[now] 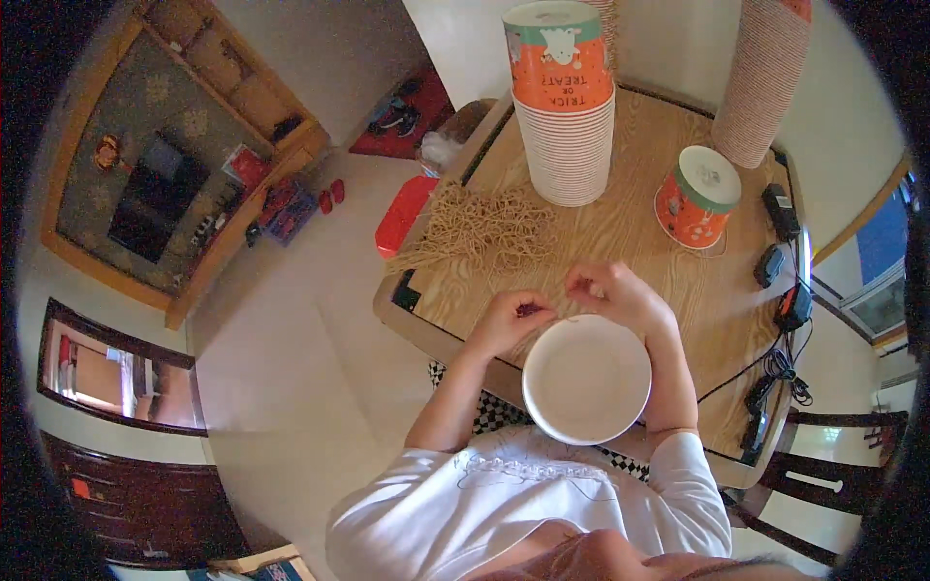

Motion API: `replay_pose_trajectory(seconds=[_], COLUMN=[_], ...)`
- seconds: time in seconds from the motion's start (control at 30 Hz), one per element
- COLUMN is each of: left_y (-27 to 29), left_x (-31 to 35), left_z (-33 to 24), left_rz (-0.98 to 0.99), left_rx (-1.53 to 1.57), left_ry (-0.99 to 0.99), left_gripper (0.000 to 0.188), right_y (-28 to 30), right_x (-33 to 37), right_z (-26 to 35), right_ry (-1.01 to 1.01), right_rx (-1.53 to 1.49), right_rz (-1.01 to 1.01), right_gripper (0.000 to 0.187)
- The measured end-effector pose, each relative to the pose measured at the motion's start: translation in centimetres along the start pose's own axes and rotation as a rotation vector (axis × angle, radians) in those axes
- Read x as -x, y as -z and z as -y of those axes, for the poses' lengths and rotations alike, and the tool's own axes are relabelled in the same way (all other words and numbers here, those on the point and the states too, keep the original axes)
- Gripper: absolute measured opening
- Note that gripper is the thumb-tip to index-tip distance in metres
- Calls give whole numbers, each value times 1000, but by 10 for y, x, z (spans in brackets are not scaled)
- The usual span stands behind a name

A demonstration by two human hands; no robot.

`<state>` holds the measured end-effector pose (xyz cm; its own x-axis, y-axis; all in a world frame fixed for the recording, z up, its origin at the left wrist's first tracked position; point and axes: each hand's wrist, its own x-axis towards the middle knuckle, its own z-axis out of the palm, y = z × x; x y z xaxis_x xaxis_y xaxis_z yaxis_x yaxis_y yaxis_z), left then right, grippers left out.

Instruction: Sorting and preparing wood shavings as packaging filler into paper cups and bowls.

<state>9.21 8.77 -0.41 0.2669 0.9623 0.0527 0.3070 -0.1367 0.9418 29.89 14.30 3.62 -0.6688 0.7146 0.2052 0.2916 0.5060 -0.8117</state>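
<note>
A round white paper bucket [586,382] faces me with its open mouth at the table's near edge, close to my body. At its far rim my left hand [513,321] is closed, fingertips pinched together. Just to the right, my right hand [620,295] is also pinched closed, its forearm running along the bucket's right side. A thin tan strand seems to lie between the fingertips, but it is too small to make out surely. Beyond my left hand lies a loose heap of tan paper cords [489,228].
A tall stack of orange and green printed paper buckets [567,145] stands at the back. Another bucket [699,194] sits upside down to its right, before a leaning stack [765,82]. Black adapters and cables [780,373] line the right edge. A red container [405,215] is at the left.
</note>
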Motion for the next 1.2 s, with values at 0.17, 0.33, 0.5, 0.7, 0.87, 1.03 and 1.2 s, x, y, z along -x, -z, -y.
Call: replay_pose_trajectory(seconds=[0.17, 0.33, 0.5, 0.7, 0.87, 1.03, 1.2], left_y=[-1, -6, -7, -18, -27, -32, -35], left_x=[1, -2, -5, -7, -8, -6, -2], left_z=[25, 15, -5, -7, -3, 1, -12], left_rz=[187, 69, 69, 84, -37, -101, -134], left_rx=[-267, -117, 126, 348, 287, 254, 232], left_ry=[170, 147, 122, 168, 173, 178, 212], left_gripper=[14, 20, 23, 23, 21, 20, 20], right_y=[0, 1, 1, -2, -1, -1, 0], right_x=[-2, 0, 1, -1, -1, -1, 0], right_z=[8, 2, 7, 7, 8, 4, 2], right_ry=[-50, -4, -55, -20, -11, 7, 46], right_rx=[63, 67, 61, 26, 44, -47, -20], right_rz=[88, 70, 59, 24, 22, 77, 70], right_gripper=[10, 10, 11, 12, 13, 16, 16])
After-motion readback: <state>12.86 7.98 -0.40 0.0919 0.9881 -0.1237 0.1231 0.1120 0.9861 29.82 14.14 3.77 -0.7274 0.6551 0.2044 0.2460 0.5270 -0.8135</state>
